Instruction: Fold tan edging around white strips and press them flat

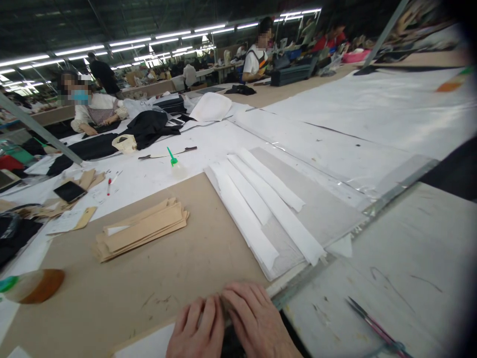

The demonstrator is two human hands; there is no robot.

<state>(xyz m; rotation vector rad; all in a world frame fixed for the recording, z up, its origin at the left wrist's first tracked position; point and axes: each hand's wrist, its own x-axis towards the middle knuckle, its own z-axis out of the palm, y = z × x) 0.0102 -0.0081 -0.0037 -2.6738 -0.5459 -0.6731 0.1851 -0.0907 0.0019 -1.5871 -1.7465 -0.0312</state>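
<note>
Both hands meet at the front edge of the brown board. My left hand is closed with its fingers curled downward, and its fingertips are hidden. Beside it, my right hand is also closed, thumb side against the left fingers. Whatever they pinch between them is too hidden to name. A white sheet with a tan edge lies just left of my left hand. Beyond my hands, long white strips lie on a clear plastic sheet. A stack of tan strips rests farther left on the brown board.
An amber bottle with green cap lies at left. Scissors-like snips lie at right. A green-tipped bottle, red pen, phone and black cloth are farther back. Co-workers sit behind the table.
</note>
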